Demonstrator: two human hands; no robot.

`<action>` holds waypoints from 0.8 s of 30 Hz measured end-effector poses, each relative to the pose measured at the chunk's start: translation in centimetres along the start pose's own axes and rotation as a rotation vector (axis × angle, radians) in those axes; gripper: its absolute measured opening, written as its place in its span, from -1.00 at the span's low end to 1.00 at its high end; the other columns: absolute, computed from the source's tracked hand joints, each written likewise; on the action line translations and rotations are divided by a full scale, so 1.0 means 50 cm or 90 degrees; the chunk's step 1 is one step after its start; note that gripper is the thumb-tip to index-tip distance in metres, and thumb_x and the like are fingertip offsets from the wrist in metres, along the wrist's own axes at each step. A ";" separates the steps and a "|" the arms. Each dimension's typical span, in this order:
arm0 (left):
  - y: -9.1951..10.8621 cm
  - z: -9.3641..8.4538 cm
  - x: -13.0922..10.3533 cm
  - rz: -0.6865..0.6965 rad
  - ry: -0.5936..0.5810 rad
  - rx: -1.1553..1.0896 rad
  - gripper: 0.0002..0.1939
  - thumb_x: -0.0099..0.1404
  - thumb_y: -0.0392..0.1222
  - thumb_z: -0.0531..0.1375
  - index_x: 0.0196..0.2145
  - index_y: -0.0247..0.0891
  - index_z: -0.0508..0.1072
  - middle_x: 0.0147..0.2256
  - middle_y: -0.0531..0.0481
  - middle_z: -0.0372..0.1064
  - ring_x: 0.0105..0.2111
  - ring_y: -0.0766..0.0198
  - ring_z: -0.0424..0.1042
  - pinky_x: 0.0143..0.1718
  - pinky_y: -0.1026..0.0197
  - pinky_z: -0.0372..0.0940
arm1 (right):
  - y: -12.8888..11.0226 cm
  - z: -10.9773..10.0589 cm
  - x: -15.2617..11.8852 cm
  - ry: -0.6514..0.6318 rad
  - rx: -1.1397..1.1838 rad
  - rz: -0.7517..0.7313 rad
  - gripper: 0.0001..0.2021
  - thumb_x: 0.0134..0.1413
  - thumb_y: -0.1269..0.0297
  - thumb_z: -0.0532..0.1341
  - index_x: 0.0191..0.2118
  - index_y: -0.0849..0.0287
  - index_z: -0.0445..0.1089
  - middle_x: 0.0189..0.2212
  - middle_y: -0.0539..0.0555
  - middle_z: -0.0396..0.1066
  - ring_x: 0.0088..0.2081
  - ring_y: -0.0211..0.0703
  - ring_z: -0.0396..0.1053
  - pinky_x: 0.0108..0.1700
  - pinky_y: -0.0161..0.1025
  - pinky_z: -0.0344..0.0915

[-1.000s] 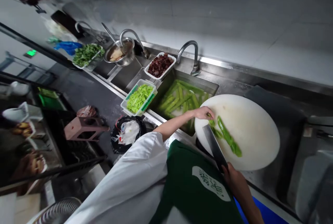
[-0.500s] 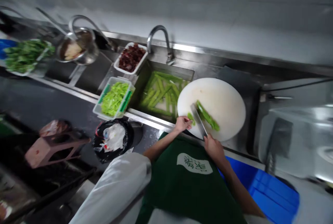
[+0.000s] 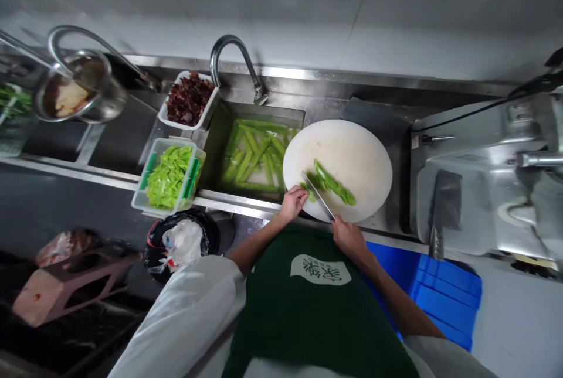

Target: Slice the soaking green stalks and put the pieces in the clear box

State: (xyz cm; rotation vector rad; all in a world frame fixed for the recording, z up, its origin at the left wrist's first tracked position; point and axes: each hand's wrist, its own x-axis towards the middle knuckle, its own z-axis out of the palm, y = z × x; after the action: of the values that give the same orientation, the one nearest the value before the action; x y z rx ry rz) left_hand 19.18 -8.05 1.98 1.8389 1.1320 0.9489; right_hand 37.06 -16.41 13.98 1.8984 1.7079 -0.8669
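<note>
A kitchen knife [image 3: 321, 197] is gripped by its handle in my right hand [image 3: 350, 239], at the near edge of the round white cutting board [image 3: 352, 143]. The blade slants up and left over the board. Beyond it lies a green stalk vegetable [image 3: 334, 181], with cut green pieces [image 3: 309, 193] at the blade's left side. My left hand [image 3: 293, 203] is at the board's left edge, fingers curled and pressed together at the cut pieces. Its fingertips partly hide what they hold.
Long green stalks [image 3: 253, 152] soak in a water-filled sink left of the board. A clear container [image 3: 143, 193] holds light green slices; a white basket [image 3: 165, 114] holds dark red leaves. A faucet [image 3: 233, 41] arches behind. A cleaver [image 3: 445, 202] lies at right; a lined bin [image 3: 209, 231] stands below.
The view has turned, shifting everything left in the picture. The knife blade has moved slightly relative to the stalk, and more green pieces show beside it. Both hands stay at the board.
</note>
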 end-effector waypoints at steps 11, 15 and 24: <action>-0.001 -0.002 0.016 0.090 -0.099 0.135 -0.66 0.48 -0.16 -0.07 -0.19 -0.30 0.47 -0.28 -0.13 0.35 -0.22 0.18 0.33 -0.12 0.13 0.36 | -0.030 -0.023 -0.025 -0.027 -0.021 0.008 -0.70 0.33 0.38 -0.14 0.02 0.30 0.23 -0.27 0.28 0.52 -0.16 -0.01 0.50 -0.19 -0.24 0.22; -0.003 0.000 0.015 0.083 -0.104 0.113 -0.68 0.47 -0.16 -0.07 -0.18 -0.29 0.46 -0.27 -0.12 0.35 -0.21 0.18 0.34 -0.10 0.12 0.35 | -0.040 -0.023 -0.012 -0.019 -0.027 0.003 -0.69 0.33 0.38 -0.15 0.01 0.32 0.25 -0.25 0.30 0.52 -0.16 0.02 0.50 -0.18 -0.21 0.25; -0.003 -0.002 0.013 0.097 -0.098 0.119 -0.69 0.47 -0.18 -0.06 -0.21 -0.30 0.45 -0.27 -0.13 0.35 -0.22 0.18 0.33 -0.10 0.10 0.34 | -0.047 -0.024 -0.009 0.000 -0.018 0.010 -0.69 0.35 0.35 -0.15 0.00 0.30 0.25 -0.26 0.28 0.52 -0.18 -0.02 0.51 -0.18 -0.24 0.25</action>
State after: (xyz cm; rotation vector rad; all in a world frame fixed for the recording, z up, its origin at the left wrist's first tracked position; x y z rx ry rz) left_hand 19.24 -7.39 1.99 2.1356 1.0246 0.7911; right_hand 34.93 -15.56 15.34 1.8918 1.6939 -0.8319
